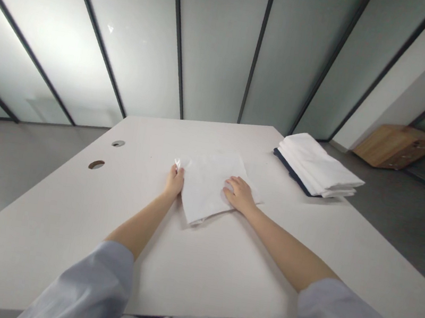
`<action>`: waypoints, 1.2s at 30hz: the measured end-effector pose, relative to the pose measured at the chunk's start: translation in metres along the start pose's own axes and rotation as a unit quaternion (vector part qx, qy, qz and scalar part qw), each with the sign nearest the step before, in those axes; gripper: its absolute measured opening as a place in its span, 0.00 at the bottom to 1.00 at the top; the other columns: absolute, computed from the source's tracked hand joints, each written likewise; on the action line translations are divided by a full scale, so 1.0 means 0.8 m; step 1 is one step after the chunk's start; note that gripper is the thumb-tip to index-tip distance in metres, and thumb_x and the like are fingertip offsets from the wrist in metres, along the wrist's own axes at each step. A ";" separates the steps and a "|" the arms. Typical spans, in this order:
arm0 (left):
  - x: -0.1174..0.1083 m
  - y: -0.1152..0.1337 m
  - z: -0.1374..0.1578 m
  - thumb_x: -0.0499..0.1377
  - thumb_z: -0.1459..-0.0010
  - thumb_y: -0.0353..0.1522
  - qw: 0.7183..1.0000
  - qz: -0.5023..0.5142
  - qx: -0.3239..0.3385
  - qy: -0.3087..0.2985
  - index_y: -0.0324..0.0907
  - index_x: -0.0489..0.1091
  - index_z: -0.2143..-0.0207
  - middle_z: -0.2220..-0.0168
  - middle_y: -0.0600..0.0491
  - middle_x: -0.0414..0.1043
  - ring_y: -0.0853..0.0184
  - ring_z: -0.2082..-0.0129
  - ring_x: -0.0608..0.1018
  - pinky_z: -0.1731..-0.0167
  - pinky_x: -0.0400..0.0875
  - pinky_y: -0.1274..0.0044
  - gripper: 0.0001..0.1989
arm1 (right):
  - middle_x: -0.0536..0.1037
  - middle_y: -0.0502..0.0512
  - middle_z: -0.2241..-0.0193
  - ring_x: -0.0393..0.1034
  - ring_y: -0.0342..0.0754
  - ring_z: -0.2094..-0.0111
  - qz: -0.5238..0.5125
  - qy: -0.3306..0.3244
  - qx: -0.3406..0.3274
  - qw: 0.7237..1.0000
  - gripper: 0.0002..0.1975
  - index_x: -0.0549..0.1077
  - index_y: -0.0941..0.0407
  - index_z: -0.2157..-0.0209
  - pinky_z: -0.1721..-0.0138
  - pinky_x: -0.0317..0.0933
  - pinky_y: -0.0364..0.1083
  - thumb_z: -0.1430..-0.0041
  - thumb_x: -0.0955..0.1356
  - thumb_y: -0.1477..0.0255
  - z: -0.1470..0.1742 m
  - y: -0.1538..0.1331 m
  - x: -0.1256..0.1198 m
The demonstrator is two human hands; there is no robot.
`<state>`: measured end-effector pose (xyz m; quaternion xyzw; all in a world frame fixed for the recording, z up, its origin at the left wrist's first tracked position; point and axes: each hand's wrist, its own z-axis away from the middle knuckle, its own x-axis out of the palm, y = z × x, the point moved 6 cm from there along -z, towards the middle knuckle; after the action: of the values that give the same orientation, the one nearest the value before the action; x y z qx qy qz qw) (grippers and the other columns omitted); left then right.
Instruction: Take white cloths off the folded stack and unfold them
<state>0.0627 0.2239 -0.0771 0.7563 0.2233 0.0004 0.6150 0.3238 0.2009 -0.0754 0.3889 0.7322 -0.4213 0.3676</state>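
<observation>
A folded white cloth [208, 185] lies flat on the table in front of me. Shiny clear plastic shows at its left and right edges, as of a thin bag around it. My left hand [176, 180] is at the left edge, its fingers closed on the plastic there. On the right part of the cloth rests my right hand [237, 193], palm down with the fingers spread, pressing on the surface. The underside of the cloth is hidden.
A stack of folded white cloths [318, 165] with a dark one [293, 174] beneath lies on the white table [219, 267] at the right edge. Two round holes pierce the tabletop at the left. Frosted glass panels [218, 47] stand behind; a wooden cabinet [390, 147] is farther right.
</observation>
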 end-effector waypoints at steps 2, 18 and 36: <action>-0.023 0.005 -0.005 0.54 0.42 0.33 0.993 -0.080 0.037 0.081 0.41 0.61 0.43 0.45 0.43 0.69 0.58 0.43 0.70 0.44 0.65 0.65 0.23 | 0.69 0.62 0.42 0.57 0.61 0.39 0.032 -0.044 0.011 0.998 0.19 0.74 0.55 0.50 0.40 0.50 0.58 0.40 0.64 0.63 0.002 -0.003 0.009; 0.041 0.058 0.048 0.53 0.42 0.36 0.866 -0.351 0.263 -0.239 0.43 0.77 0.59 0.55 0.49 0.78 0.59 0.53 0.77 0.46 0.65 0.69 0.15 | 0.68 0.47 0.83 0.61 0.45 0.78 -0.241 0.144 0.076 0.957 0.09 0.69 0.54 0.76 0.73 0.53 0.43 0.47 0.62 0.66 0.005 0.009 -0.037; 0.024 0.046 0.044 0.53 0.39 0.46 0.881 -0.376 0.180 -0.226 0.46 0.70 0.47 0.43 0.48 0.70 0.57 0.41 0.68 0.36 0.44 0.56 0.23 | 0.67 0.47 0.84 0.62 0.45 0.79 -0.340 0.134 0.116 0.923 0.10 0.68 0.53 0.78 0.75 0.54 0.44 0.50 0.63 0.63 0.007 0.010 -0.036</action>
<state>0.1020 0.1923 -0.0570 0.6930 0.3421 -0.4416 0.4558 0.3446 0.1914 -0.0552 0.2089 0.8091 -0.5467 0.0530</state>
